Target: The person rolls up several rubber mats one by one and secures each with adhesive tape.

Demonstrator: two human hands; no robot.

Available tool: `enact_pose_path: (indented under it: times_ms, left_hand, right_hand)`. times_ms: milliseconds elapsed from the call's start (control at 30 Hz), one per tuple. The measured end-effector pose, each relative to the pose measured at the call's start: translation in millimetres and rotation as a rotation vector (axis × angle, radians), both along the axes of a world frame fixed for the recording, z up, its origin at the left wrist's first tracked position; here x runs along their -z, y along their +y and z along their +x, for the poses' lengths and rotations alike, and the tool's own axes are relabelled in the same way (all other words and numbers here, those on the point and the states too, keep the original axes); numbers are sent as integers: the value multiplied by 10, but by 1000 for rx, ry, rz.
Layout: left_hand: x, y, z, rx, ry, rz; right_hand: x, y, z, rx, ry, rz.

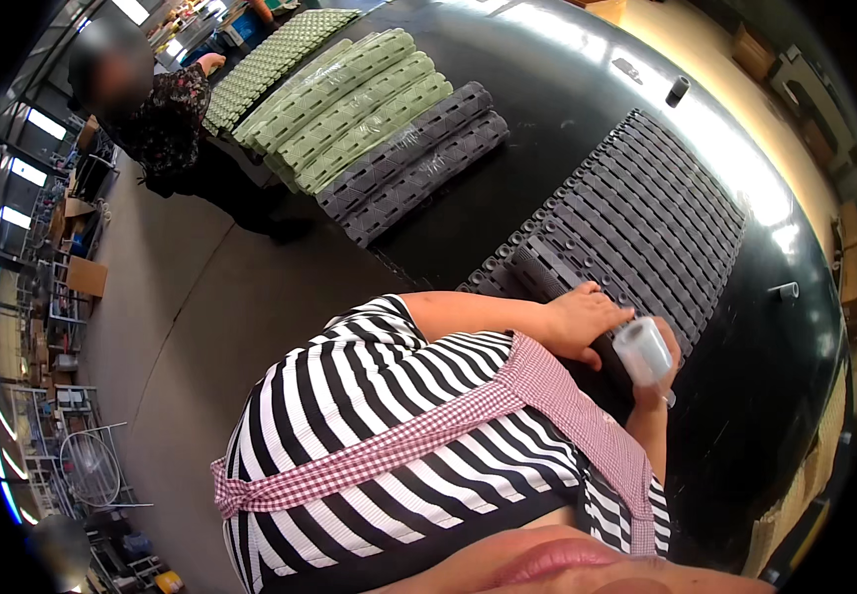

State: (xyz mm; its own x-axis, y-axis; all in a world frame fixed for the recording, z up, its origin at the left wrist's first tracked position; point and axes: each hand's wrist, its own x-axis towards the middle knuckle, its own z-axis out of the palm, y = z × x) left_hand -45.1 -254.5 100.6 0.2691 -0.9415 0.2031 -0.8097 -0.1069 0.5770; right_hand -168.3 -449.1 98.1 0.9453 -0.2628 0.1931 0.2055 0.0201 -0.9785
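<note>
Far to my left, another person (pixel 151 109) stands at the black table (pixel 547 59), beside stacked green mats (pixel 349 94) and dark grey mats (pixel 413 158). Nearer me, my left hand (pixel 582 319) lies flat, fingers loosely spread, pressing on the rolled end of the grey perforated mat (pixel 636 213), which stretches away across the table. Just right of it, touching, my right hand (pixel 664 368) is curled around a clear roll of film (pixel 641 348), gripping it over the mat's near edge.
</note>
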Motion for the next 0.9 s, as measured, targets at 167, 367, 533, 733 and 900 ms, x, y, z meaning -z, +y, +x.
enact_pose_path:
  times_ms: [167, 367, 533, 733, 900]
  left_hand:
    - [-127, 104, 133, -83, 295, -225]
    - [-80, 24, 31, 111, 459, -420]
    - [-517, 373, 424, 32, 630, -538]
    - [-1382, 3227, 2815, -1309, 599, -847]
    - [-1480, 4519, 3228, -1513, 963, -594]
  right_hand:
    - [306, -3, 184, 38, 337, 99]
    - [188, 137, 167, 35, 268, 47]
    - [164, 125, 153, 64, 265, -149]
    - [167, 186, 150, 98, 252, -6]
    - [236, 136, 153, 107, 256, -159]
